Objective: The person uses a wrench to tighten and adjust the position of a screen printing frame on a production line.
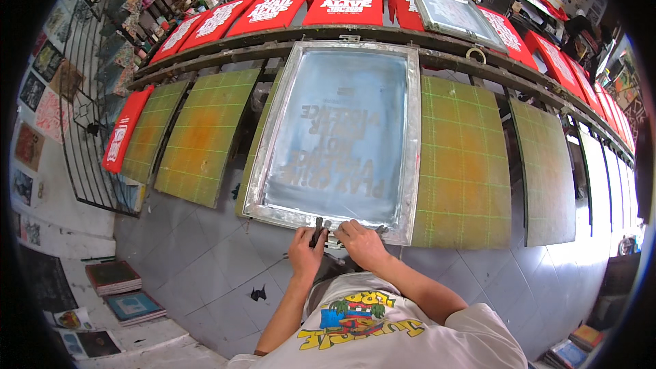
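A silk-screen frame [412,130] with a metal rim and pale blue mesh lies in front of me, its lettering showing through the mesh. At the middle of its near edge sits a small metal clamp [333,238]. My left hand [305,253] is closed round a short dark tool [316,231], upright beside the clamp. My right hand [363,244] is closed at the same edge, just right of the clamp. A dark tip [381,230] sticks out past its fingers; the rest of what it grips is hidden.
Green-gridded printing boards [462,164] flank the screen. Red printed shirts [344,5] lie along the far rack, with a second screen frame [456,15] resting over some. A tape roll [476,55] sits on the rail. Stacked books [113,277] stand at the left.
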Action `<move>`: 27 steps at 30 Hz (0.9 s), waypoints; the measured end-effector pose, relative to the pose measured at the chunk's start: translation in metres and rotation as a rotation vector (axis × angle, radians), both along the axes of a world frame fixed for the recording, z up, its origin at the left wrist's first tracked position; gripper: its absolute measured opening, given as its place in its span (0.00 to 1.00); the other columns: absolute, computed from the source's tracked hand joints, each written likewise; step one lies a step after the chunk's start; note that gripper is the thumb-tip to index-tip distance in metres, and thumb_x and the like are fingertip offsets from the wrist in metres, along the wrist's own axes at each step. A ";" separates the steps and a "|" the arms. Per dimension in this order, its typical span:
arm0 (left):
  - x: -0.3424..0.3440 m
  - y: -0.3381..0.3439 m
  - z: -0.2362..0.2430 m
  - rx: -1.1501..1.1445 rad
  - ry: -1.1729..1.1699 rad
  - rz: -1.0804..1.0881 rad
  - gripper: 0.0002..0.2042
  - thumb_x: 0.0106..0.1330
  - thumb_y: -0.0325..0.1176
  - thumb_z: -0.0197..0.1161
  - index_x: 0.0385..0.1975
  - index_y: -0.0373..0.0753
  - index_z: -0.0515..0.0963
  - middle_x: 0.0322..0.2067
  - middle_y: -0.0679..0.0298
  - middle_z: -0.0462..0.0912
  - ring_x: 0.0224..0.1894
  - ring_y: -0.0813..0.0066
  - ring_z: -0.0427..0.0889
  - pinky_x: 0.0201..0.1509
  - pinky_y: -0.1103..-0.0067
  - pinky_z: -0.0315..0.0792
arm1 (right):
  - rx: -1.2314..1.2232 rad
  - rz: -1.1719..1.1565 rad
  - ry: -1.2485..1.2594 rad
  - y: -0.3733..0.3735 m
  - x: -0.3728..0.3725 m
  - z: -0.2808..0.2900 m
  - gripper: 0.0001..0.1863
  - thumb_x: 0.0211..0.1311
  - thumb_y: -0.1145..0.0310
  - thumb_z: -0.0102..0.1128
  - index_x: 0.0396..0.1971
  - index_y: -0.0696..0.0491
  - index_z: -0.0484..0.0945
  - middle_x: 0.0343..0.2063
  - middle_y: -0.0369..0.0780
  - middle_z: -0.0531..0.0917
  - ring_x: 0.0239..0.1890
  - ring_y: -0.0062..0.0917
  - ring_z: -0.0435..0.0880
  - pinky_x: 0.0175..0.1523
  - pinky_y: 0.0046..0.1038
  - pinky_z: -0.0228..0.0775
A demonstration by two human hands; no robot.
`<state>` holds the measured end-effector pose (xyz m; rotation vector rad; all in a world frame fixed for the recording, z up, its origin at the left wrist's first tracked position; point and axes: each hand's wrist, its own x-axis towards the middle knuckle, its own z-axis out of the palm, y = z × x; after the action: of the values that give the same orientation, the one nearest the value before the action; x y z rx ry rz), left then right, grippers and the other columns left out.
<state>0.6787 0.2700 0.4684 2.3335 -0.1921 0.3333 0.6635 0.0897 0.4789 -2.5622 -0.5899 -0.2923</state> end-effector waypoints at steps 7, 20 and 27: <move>-0.005 0.010 -0.014 -0.033 0.051 -0.024 0.08 0.63 0.33 0.71 0.34 0.36 0.83 0.34 0.60 0.82 0.33 0.59 0.84 0.35 0.68 0.76 | 0.127 -0.345 -0.071 -0.051 -0.016 0.018 0.15 0.48 0.79 0.63 0.38 0.49 0.83 0.39 0.37 0.83 0.41 0.32 0.84 0.39 0.33 0.80; 0.006 -0.001 -0.002 0.049 0.115 0.045 0.14 0.67 0.42 0.68 0.33 0.36 0.78 0.31 0.58 0.81 0.28 0.58 0.82 0.32 0.67 0.73 | -0.005 -0.881 0.069 -0.202 -0.010 -0.033 0.10 0.62 0.68 0.63 0.42 0.53 0.85 0.43 0.42 0.80 0.43 0.39 0.82 0.46 0.38 0.75; 0.005 -0.003 -0.001 -0.074 0.195 0.073 0.16 0.67 0.43 0.70 0.32 0.35 0.77 0.28 0.61 0.81 0.22 0.67 0.82 0.29 0.72 0.73 | 0.082 -1.062 0.082 -0.203 -0.016 -0.013 0.16 0.69 0.63 0.60 0.52 0.54 0.80 0.43 0.46 0.78 0.47 0.41 0.80 0.52 0.40 0.72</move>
<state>0.6840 0.2674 0.4671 2.2869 0.0007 0.1444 0.6476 -0.1128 0.4657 -2.5469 0.8458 -0.5258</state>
